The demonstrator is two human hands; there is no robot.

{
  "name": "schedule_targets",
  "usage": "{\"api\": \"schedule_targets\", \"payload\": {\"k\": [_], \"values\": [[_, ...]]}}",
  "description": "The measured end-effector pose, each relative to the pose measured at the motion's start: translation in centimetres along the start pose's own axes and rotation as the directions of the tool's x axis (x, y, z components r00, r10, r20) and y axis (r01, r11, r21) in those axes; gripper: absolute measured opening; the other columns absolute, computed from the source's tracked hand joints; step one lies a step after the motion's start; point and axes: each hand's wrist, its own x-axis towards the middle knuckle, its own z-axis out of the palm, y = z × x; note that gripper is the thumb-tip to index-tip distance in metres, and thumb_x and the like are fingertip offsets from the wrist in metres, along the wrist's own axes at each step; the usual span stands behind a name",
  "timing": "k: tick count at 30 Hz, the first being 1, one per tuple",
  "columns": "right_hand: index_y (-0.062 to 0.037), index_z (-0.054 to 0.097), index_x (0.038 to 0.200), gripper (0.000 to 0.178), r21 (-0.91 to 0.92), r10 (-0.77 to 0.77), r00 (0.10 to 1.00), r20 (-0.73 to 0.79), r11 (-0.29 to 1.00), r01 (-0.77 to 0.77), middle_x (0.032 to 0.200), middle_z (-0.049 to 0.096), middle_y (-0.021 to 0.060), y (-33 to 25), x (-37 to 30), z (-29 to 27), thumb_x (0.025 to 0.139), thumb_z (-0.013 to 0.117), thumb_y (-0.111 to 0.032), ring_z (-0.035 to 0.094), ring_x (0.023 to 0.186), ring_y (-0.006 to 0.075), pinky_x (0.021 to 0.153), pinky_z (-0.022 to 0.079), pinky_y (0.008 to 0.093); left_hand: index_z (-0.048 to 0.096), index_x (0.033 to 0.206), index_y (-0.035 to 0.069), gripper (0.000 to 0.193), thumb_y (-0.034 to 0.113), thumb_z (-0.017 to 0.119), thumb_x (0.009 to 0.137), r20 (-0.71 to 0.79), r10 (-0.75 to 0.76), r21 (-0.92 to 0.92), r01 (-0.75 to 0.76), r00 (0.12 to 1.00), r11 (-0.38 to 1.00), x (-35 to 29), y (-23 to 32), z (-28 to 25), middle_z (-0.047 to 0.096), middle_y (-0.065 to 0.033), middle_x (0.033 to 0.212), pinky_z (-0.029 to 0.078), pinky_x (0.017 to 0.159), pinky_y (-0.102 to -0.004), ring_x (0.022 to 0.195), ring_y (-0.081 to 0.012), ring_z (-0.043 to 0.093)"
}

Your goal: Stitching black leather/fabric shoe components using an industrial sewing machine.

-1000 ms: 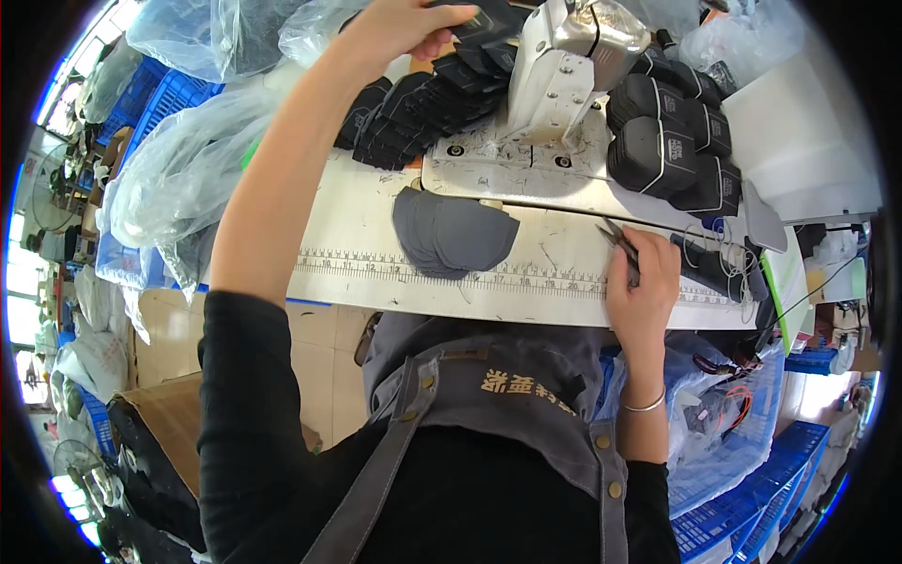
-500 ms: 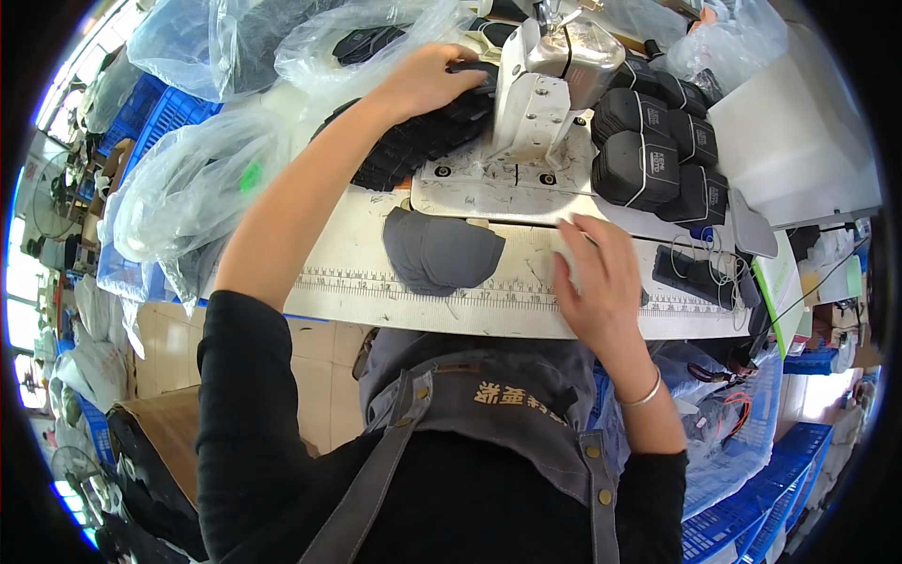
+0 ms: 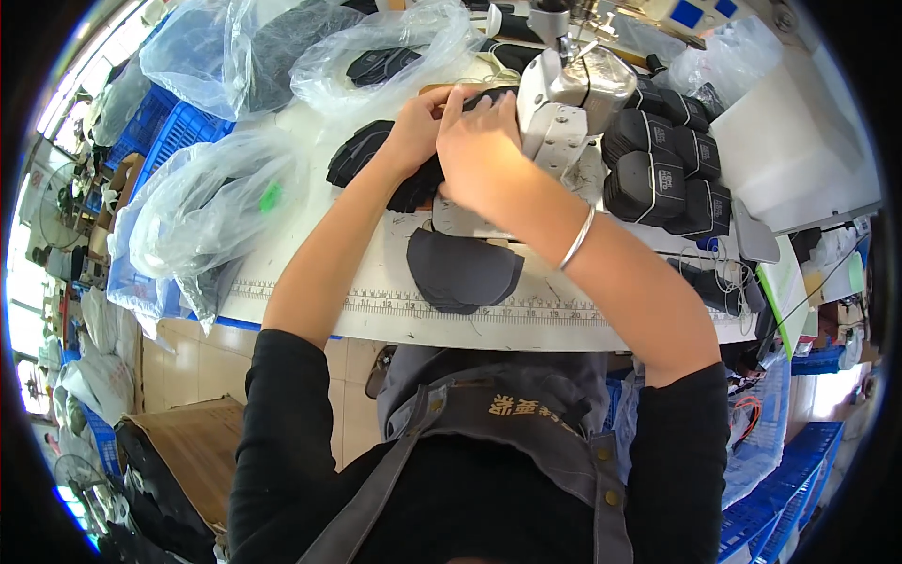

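My left hand (image 3: 418,130) and my right hand (image 3: 477,146) meet at a pile of black fabric pieces (image 3: 357,155) beside the sewing machine (image 3: 562,103). Bent fingers of both hands close on a black fabric piece (image 3: 492,96) at the far side of the pile; the fingertips are partly hidden. My right forearm reaches across in front of the machine, with a silver bangle on its wrist. Nearer to me, a small fanned stack of dark grey curved pieces (image 3: 462,271) lies on the table by the printed ruler.
Banded stacks of black pieces (image 3: 648,179) stand right of the machine, in front of a white box (image 3: 789,132). Clear plastic bags (image 3: 202,193) cover the left side. A blue crate (image 3: 193,127) stands behind them. A white table edge (image 3: 451,340) runs before me.
My right hand has gone from the front of the table up and left to the black pile. My left hand has shifted slightly and now works close beside it.
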Motion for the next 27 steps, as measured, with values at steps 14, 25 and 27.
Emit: {"api": "schedule_targets", "payload": {"k": [14,25,27], "values": [[0.0086,0.044,0.101,0.041,0.017,-0.093,0.994,-0.054,0.995,0.094,0.085,0.060,0.0173,1.1,2.3,-1.0,0.065,0.062,0.000,0.061,0.079,0.0298,0.065,0.051,0.0340,0.050,0.114,0.000,0.045,0.035,0.038,0.089,-0.049,-0.303,-0.594,0.216,0.952,0.775,-0.2,0.5,-1.3,0.053,-0.0076,0.114,0.037,0.089,-0.0284,0.105,-0.0154,0.049],[0.0024,0.056,0.090,0.030,0.951,-0.372,0.916,-0.147,0.201,0.234,0.071,0.059,0.0118,8.0,-5.8,-8.5,0.067,0.065,-0.015,0.057,0.066,0.0172,0.063,0.044,0.0290,0.030,0.126,-0.006,0.098,0.057,0.067,0.061,0.895,0.205,-0.348,0.335,0.396,0.875,-5.2,6.9,-1.7,0.041,-0.0175,0.125,0.035,0.095,-0.0361,0.112,-0.0249,0.045],[-0.0006,0.053,0.111,0.044,0.991,-0.515,0.854,0.074,0.137,-0.003,0.090,0.061,0.0062,9.4,-7.4,-7.9,0.070,0.065,-0.011,0.053,0.081,0.0102,0.078,0.042,0.0249,0.032,0.126,-0.002,0.087,0.051,0.066,0.066,0.861,0.224,-0.498,0.672,0.456,0.548,-8.9,8.9,2.0,0.043,-0.0204,0.121,0.038,0.092,-0.0402,0.111,-0.0323,0.046]]}}
